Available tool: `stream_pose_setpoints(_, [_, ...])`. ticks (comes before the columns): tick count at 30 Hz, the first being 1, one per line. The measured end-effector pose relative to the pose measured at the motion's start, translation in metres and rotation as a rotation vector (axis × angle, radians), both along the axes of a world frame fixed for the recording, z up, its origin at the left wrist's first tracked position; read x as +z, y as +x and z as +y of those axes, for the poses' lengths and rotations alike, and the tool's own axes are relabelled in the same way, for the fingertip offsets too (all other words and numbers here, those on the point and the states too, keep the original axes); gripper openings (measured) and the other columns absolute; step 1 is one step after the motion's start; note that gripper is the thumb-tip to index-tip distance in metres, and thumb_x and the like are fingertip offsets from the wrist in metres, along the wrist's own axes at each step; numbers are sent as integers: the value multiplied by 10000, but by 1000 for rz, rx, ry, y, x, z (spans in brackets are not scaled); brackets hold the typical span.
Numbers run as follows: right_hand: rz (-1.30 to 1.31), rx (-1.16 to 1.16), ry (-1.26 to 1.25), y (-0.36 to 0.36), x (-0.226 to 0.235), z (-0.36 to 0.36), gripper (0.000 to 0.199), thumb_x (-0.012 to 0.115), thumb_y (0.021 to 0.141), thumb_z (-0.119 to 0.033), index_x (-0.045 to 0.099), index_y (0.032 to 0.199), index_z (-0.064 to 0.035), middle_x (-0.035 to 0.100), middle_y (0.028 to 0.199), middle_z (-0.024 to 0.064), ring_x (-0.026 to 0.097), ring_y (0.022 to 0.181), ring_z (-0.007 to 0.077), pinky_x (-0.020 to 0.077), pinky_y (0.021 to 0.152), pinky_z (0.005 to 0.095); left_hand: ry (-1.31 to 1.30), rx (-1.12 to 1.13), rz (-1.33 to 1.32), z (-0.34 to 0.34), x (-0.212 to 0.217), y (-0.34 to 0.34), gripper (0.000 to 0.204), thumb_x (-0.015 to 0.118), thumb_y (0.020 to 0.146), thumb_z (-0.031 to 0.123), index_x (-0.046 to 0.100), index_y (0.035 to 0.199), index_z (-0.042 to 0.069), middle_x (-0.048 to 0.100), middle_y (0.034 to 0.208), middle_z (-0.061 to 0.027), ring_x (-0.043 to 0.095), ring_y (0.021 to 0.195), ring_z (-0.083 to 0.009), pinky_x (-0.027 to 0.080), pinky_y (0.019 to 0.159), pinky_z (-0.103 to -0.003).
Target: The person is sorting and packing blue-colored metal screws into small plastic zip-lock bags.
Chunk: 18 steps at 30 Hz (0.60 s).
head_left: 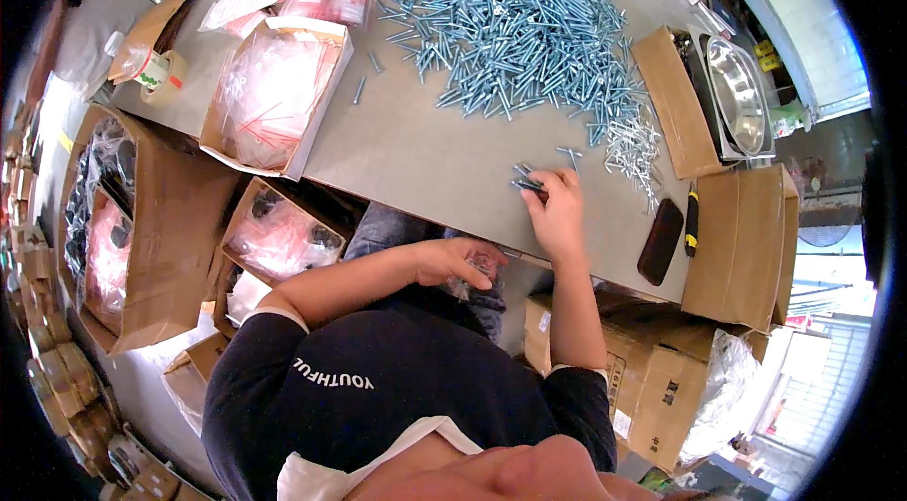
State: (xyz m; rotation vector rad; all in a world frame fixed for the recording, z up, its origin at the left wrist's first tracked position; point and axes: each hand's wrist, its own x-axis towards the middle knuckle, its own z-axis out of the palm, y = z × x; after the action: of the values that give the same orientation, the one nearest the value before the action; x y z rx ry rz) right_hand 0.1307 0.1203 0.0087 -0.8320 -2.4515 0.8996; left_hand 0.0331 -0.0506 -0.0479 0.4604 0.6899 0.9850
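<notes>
My right hand (559,214) is at the front of the grey table with its fingers closed on several bluish metal screws (525,181). One loose screw (571,157) lies just past the fingertips. At the table's front edge, above my lap, my left hand (452,262) is closed round a small clear plastic bag (484,265); what the bag holds is hard to make out. A big heap of the same bluish screws (529,28) spreads over the far part of the table. By its near right end lies a smaller pile of whitish, shorter pieces (631,149).
An open carton of clear and pink bags (274,95) stands on the table's left. On the right are a dark phone (660,241), a yellow-black cutter (692,220), and a carton with a steel bowl (735,95). Cardboard boxes (170,227) flank me below the table.
</notes>
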Motion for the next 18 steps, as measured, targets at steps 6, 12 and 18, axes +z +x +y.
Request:
stream_pose_setpoints(6, [-98, 24, 154, 14, 6, -5, 204, 684, 702, -34, 644, 903, -39, 542, 1012, 148, 567, 896, 320, 477, 769, 374, -42, 19, -71, 0, 13, -5, 597, 753, 700, 123, 494, 1219, -16, 539, 1030, -56, 492, 983, -163, 389, 886, -286])
stream_pose_setpoints(12, [-133, 543, -78, 25, 19, -20, 184, 683, 714, -65, 658, 896, -57, 576, 941, 104, 592, 831, 288, 484, 727, 352, -126, 34, -267, 0, 10, -7, 544, 752, 698, 108, 507, 1172, 1, 565, 969, -30, 542, 894, -162, 428, 814, -291])
stream_pose_setpoints(18, [-63, -63, -55, 2, 13, 9, 153, 682, 732, -91, 658, 878, -51, 573, 956, 140, 592, 835, 292, 485, 738, 357, 64, 8, -33, 1, -1, 1, 536, 779, 674, 89, 516, 1135, 17, 571, 932, -24, 557, 870, -137, 454, 768, -275])
